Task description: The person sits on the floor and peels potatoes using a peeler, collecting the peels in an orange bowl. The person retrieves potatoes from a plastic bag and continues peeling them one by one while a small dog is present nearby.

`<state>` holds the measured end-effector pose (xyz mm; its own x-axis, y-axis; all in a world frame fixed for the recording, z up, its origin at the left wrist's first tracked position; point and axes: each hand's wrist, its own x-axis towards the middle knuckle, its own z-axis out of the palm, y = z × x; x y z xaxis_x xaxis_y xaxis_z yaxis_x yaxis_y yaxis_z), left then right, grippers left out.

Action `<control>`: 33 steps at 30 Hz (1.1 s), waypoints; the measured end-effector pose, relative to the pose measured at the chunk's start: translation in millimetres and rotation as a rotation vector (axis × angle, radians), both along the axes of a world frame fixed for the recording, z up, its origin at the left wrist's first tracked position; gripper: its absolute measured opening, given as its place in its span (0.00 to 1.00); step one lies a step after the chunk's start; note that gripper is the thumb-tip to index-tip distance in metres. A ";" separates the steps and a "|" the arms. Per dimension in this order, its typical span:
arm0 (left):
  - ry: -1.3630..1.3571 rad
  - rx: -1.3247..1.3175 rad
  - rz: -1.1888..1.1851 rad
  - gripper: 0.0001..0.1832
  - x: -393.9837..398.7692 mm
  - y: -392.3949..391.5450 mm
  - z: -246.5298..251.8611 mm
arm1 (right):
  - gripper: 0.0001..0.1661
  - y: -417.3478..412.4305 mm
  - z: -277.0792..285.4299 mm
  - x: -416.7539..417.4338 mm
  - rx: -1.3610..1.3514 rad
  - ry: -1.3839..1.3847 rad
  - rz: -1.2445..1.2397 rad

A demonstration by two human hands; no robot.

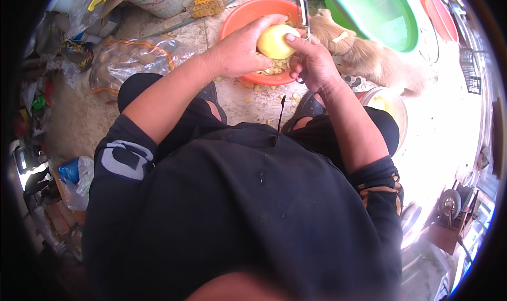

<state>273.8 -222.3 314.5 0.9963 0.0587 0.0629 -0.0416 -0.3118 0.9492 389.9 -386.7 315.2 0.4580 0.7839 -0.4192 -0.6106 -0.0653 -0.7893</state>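
A peeled yellow potato (277, 42) rests in my left hand (241, 49), above an orange plastic basin (233, 23). My right hand (315, 59) grips a metal peeler (304, 15), its blade end pointing away from me, while the thumb touches the potato's right side. Potato peelings (279, 68) lie in the basin below. More scraps are scattered on the floor between my feet and the basin. Part of the basin's inside is hidden by my hands and the potato.
A light-brown dog (368, 57) lies right of the basin, a peeling on its back. Beyond it is a green plastic tub (390, 11). A clear bag of potatoes (130, 61) lies left. A round bucket (400, 106) stands by my right knee. A wire basket (206, 1) sits farther off.
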 end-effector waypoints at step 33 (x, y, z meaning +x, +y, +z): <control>0.235 0.166 0.577 0.20 -256.4 183.0 -249.0 | 0.17 10.8 -75.6 32.4 -0.723 -0.602 0.378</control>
